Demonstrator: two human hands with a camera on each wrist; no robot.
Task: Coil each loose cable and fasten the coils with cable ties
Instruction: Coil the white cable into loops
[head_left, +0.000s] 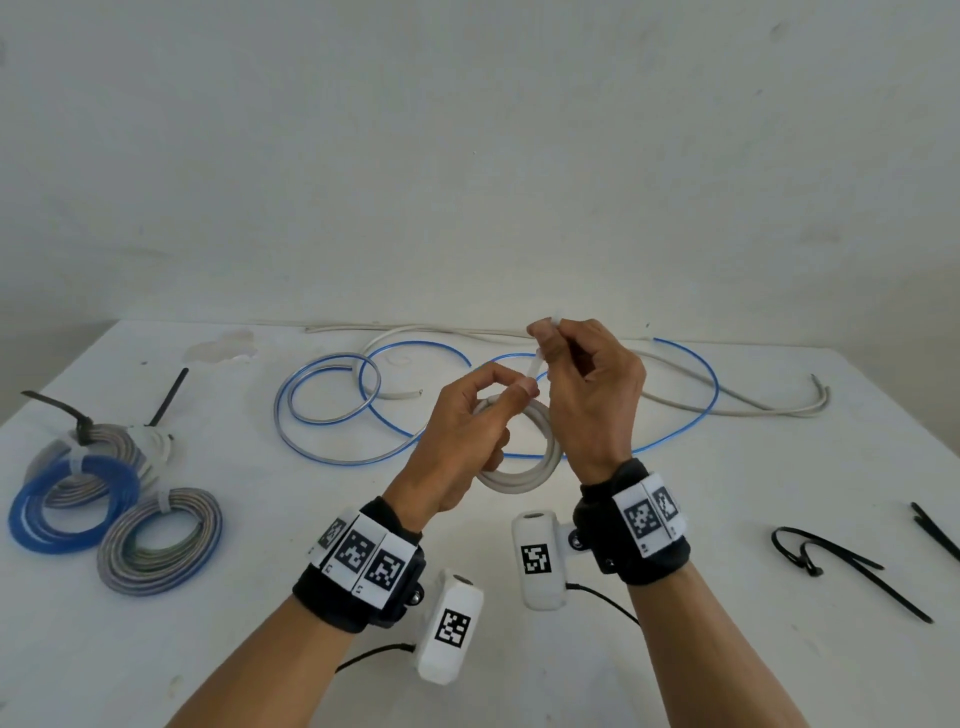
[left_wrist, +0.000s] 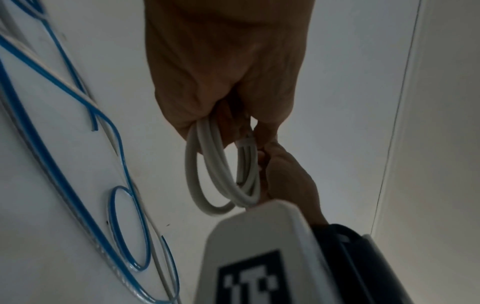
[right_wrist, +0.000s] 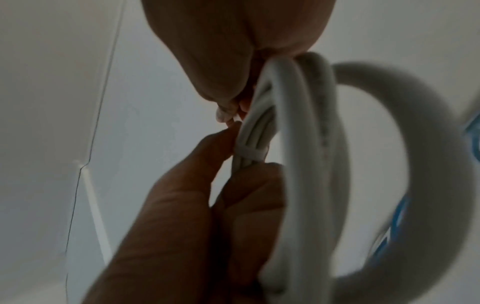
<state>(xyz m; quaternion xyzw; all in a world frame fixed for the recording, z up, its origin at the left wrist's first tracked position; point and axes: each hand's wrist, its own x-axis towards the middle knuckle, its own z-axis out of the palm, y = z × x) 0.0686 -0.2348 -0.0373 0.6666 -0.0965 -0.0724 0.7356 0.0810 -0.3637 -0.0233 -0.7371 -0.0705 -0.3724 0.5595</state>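
A coiled white cable (head_left: 522, 470) hangs above the table's middle, and my left hand (head_left: 522, 388) grips it at the top of the loops. A white cable tie (head_left: 537, 358) is wrapped round the loops; its band (right_wrist: 250, 153) shows in the right wrist view, and its tail rises from my left fingertips. My right hand (head_left: 546, 338) pinches that tail just above and to the right of the left hand. In the left wrist view the white cable coil (left_wrist: 205, 174) dangles below my left hand (left_wrist: 226, 72), with the tie band (left_wrist: 245, 143) at its right side.
Loose blue cables (head_left: 332, 410) and a loose pale grey cable (head_left: 727, 402) sprawl across the far half of the white table (head_left: 727, 519). Tied coils, among them a blue coil (head_left: 72, 506) and a grey coil (head_left: 158, 540), lie at the left. Black cable ties (head_left: 852, 566) lie at the right.
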